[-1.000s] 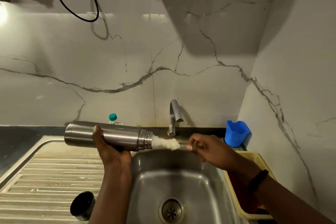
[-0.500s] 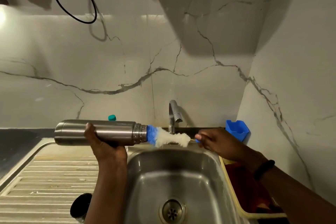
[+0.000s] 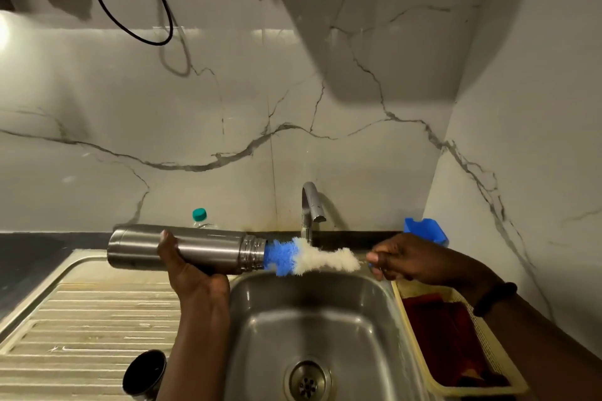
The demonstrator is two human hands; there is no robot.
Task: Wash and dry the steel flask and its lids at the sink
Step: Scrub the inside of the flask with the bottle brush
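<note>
Fingers of the left hand [image 3: 192, 270] are curling up from beneath around the middle of the steel flask [image 3: 185, 249], the thumb tip showing on its near side, so the flask is lying level in that grip with its base pointing left and its threaded mouth pointing right over the left rim of the sink [image 3: 384, 312]. Fingers of the right hand [image 3: 404, 259] are pinching together on the handle end of the bottle brush [image 3: 309, 257], only a small blue tip of which is showing below the knuckles. The brush is stretching level between the two hands, its blue bristles sitting at the flask's mouth and its white bristles hanging free in front of the tap [image 3: 309, 208].

Compared with half a second ago, more of the blue section is showing outside the mouth, and the right hand is sitting further right; a second ago only white bristles were visible and the hand was closer to the flask.

On the ribbed draining board [image 3: 81, 329] at the lower left, a dark cup lid [image 3: 145, 374] is resting beside the left forearm. A yellow basket [image 3: 420, 365] is standing right of the sink, and a blue holder [image 3: 426, 231] is sitting behind the right hand.
</note>
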